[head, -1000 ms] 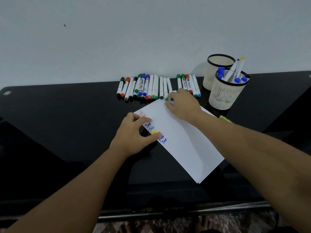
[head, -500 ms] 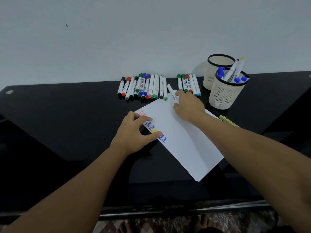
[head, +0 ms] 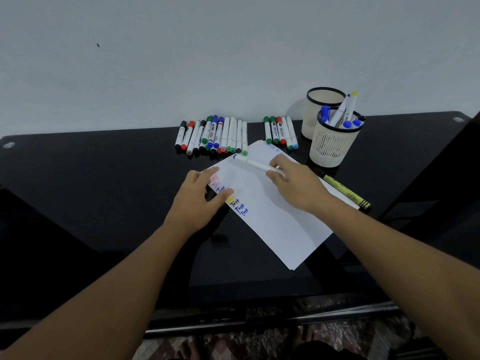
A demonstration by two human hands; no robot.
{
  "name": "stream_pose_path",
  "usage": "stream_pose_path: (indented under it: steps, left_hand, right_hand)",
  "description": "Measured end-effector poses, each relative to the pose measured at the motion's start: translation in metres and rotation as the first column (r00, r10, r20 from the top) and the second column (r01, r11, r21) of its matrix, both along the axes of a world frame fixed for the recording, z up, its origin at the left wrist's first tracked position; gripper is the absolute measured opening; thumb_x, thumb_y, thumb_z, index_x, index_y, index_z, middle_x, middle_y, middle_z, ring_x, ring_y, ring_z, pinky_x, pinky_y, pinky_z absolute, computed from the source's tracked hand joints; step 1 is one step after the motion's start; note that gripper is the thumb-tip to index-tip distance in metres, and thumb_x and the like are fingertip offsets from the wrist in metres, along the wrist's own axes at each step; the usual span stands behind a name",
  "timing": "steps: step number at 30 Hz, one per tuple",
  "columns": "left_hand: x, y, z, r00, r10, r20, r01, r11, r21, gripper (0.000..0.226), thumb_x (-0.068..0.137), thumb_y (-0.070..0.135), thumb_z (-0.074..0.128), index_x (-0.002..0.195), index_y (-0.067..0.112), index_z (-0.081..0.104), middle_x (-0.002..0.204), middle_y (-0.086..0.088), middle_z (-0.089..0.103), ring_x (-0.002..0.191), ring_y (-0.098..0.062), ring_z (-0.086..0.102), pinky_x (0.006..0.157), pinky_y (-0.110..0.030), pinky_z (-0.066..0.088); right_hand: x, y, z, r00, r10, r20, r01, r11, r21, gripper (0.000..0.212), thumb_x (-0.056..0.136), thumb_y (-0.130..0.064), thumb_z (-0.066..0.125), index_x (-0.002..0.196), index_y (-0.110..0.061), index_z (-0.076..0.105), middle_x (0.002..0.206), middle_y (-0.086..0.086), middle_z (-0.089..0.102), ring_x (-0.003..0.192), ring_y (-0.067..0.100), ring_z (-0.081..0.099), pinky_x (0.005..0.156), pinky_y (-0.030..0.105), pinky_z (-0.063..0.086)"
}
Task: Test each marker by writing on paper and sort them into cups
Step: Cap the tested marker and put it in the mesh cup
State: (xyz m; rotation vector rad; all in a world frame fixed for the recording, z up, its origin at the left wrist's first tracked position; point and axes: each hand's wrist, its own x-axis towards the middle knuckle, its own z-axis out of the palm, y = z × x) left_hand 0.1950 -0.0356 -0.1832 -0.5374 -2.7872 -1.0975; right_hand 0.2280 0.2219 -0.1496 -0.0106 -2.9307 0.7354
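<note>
Marker point(head: 255, 164), slim white barrel, in right hand point(head: 298, 187).

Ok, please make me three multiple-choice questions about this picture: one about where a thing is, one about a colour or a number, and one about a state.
1. Where does the yellow highlighter lie?
A. on the table, at the paper's right edge
B. inside the rear cup
C. among the left row of markers

2. How many cups stand on the table?
A. one
B. two
C. four

3. What is the right hand doing?
A. resting flat and empty
B. holding a white marker over the paper
C. reaching into a cup

Answers:
1. A: it lies flat on the table beside the paper, in front of the mesh cup.
2. B: the mesh cup holds markers; the rear cup stands behind it.
3. B: its fingers grip the white marker, while the left hand presses the paper.
</note>
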Motion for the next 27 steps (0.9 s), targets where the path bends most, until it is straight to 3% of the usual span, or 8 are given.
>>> stream_pose_path:
  steps: [4, 8, 12, 14, 18, 22, 24, 27]
  left_hand:
    - [0.002, 0.001, 0.001, 0.995, -0.038, -0.094, 0.033, 0.998, -0.058, 0.064, 0.100, 0.048, 0.055, 0.157, 0.042, 0.026, 0.120, 0.011, 0.045, 0.094, -0.008, 0.053, 0.079, -0.026, 0.049]
    - [0.004, 0.000, -0.002, 0.981, -0.096, -0.167, 0.084, 0.994, -0.074, 0.040, 0.104, 0.033, 0.054, 0.144, 0.031, 0.053, 0.119, 0.008, 0.056, 0.099, -0.013, 0.055, 0.086, -0.035, 0.052]
    - [0.006, -0.001, -0.003, 0.966, -0.109, -0.233, 0.101, 0.994, -0.048, 0.024, 0.103, 0.025, 0.057, 0.126, 0.020, 0.065, 0.115, 0.006, 0.062, 0.099, -0.012, 0.058, 0.084, -0.035, 0.052]
    - [0.009, -0.001, -0.002, 0.950, -0.142, -0.279, 0.130, 0.990, -0.062, 0.024, 0.102, 0.024, 0.059, 0.124, 0.016, 0.066, 0.112, 0.004, 0.065, 0.097, -0.013, 0.060, 0.081, -0.036, 0.053]
    - [0.014, -0.002, -0.001, 0.940, -0.098, -0.328, 0.100, 0.995, -0.012, 0.031, 0.099, 0.023, 0.065, 0.129, 0.013, 0.065, 0.107, 0.003, 0.067, 0.090, -0.010, 0.061, 0.081, -0.031, 0.054]
    - [0.013, -0.002, -0.002, 0.957, -0.096, -0.273, 0.101, 0.995, 0.005, 0.045, 0.097, 0.028, 0.069, 0.140, 0.017, 0.058, 0.104, 0.010, 0.066, 0.084, -0.005, 0.061, 0.080, -0.018, 0.050]
    - [0.010, -0.002, -0.003, 0.963, -0.105, -0.249, 0.108, 0.994, -0.004, 0.044, 0.097, 0.025, 0.069, 0.139, 0.018, 0.058, 0.103, 0.010, 0.065, 0.083, -0.005, 0.060, 0.081, -0.023, 0.053]
    - [0.007, -0.002, -0.005, 0.959, -0.117, -0.257, 0.115, 0.993, -0.020, 0.039, 0.095, 0.022, 0.071, 0.133, 0.017, 0.065, 0.100, 0.006, 0.067, 0.084, -0.009, 0.061, 0.082, -0.035, 0.057]
  right_hand:
    - [0.010, 0.001, 0.003, 0.986, 0.166, -0.019, -0.158, 0.964, 0.212, 0.018, 0.109, -0.039, 0.044, 0.124, -0.029, 0.047, 0.079, -0.013, 0.054, 0.082, 0.016, 0.051, 0.084, 0.037, 0.030]
    - [0.008, -0.006, 0.006, 0.960, 0.278, 0.026, -0.277, 0.941, 0.192, 0.017, 0.109, -0.040, 0.044, 0.121, -0.030, 0.048, 0.084, -0.012, 0.053, 0.087, 0.014, 0.047, 0.089, 0.036, 0.030]
    - [0.005, -0.016, 0.007, 0.933, 0.358, 0.029, -0.341, 0.858, 0.383, 0.018, 0.107, -0.039, 0.044, 0.123, -0.030, 0.048, 0.095, -0.010, 0.059, 0.091, 0.016, 0.050, 0.098, 0.039, 0.035]
    - [0.001, -0.026, 0.012, 0.919, 0.393, 0.026, -0.365, 0.826, 0.429, 0.026, 0.106, -0.041, 0.044, 0.129, -0.029, 0.049, 0.105, -0.008, 0.062, 0.097, 0.018, 0.054, 0.096, 0.039, 0.036]
    - [-0.005, -0.051, 0.017, 0.908, 0.409, 0.092, -0.417, 0.859, 0.296, 0.031, 0.109, -0.039, 0.038, 0.138, -0.029, 0.045, 0.114, -0.001, 0.060, 0.097, 0.021, 0.059, 0.083, 0.040, 0.048]
    - [-0.005, -0.050, 0.014, 0.918, 0.383, 0.101, -0.395, 0.863, 0.316, 0.035, 0.109, -0.053, 0.028, 0.133, -0.036, 0.046, 0.096, -0.004, 0.056, 0.090, 0.019, 0.057, 0.076, 0.041, 0.049]
    - [-0.004, -0.046, 0.013, 0.925, 0.364, 0.112, -0.379, 0.854, 0.355, 0.034, 0.109, -0.053, 0.028, 0.128, -0.033, 0.049, 0.091, -0.006, 0.053, 0.087, 0.018, 0.055, 0.071, 0.039, 0.045]
    - [-0.005, -0.042, 0.010, 0.923, 0.355, 0.149, -0.385, 0.847, 0.367, 0.032, 0.111, -0.044, 0.030, 0.123, -0.023, 0.051, 0.100, -0.003, 0.054, 0.093, 0.021, 0.056, 0.073, 0.039, 0.043]
